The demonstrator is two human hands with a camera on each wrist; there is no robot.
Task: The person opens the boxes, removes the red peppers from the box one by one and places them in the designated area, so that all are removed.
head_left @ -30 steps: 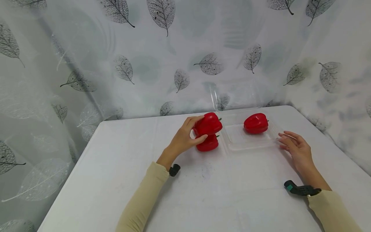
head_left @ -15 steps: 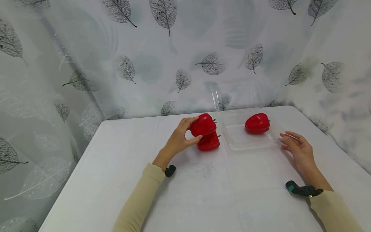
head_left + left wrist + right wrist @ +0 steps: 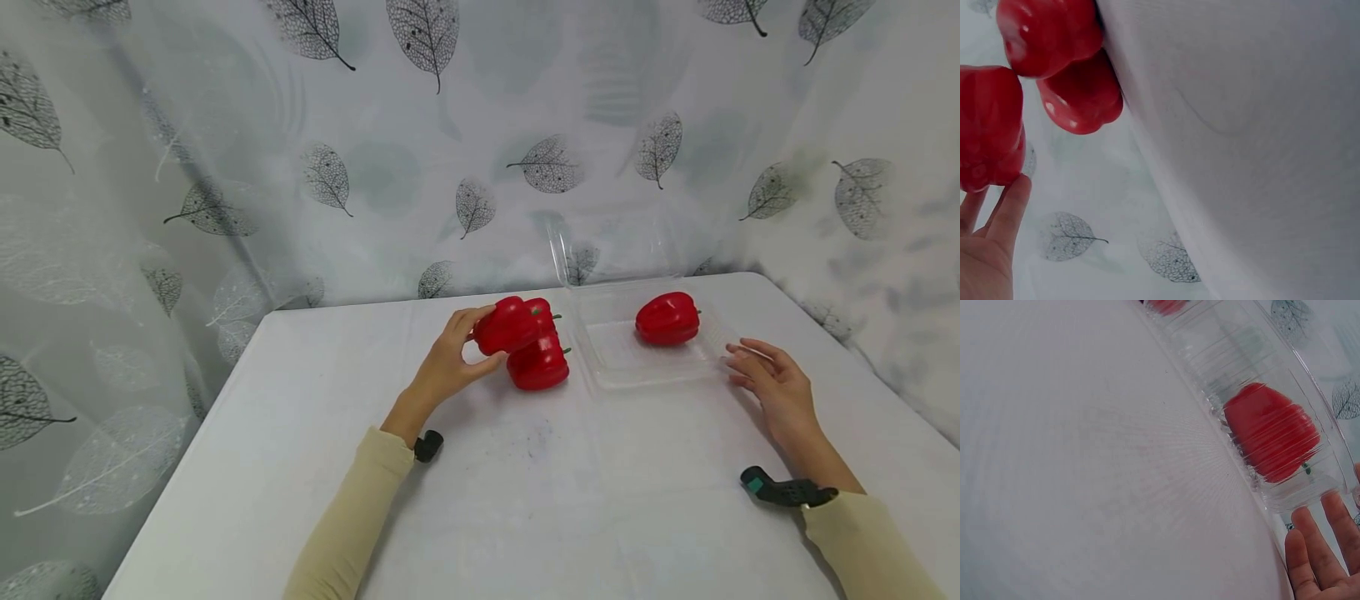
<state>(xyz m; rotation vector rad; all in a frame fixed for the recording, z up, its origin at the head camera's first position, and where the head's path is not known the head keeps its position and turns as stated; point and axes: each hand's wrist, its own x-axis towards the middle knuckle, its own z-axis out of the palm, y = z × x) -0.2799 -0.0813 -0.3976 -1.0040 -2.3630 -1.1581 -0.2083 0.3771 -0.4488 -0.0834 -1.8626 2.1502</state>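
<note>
My left hand (image 3: 444, 354) grips a red bell pepper (image 3: 506, 326), thumb at the near side and fingers over the far side. In the left wrist view this held pepper (image 3: 988, 125) is at the left edge, above the fingers. Beside it on the table sit a nearer red bell pepper (image 3: 538, 367) and a farther one (image 3: 542, 310), partly hidden by the others. Another red bell pepper (image 3: 667, 318) lies inside an open clear plastic container (image 3: 622, 377). At the container's right end is my right hand (image 3: 780, 392); in the right wrist view its fairly straight fingers (image 3: 1316, 540) reach that end wall.
The container's clear hinged lid (image 3: 618, 246) stands raised at the back, near the table's far edge. A white cloth covers the table (image 3: 315, 417). Behind it hangs a pale curtain (image 3: 390, 175) printed with grey leaves.
My left hand has drawn the held pepper leftward, off the front of the other peppers, so the farther one now shows behind it. The right hand and container have stayed put.
</note>
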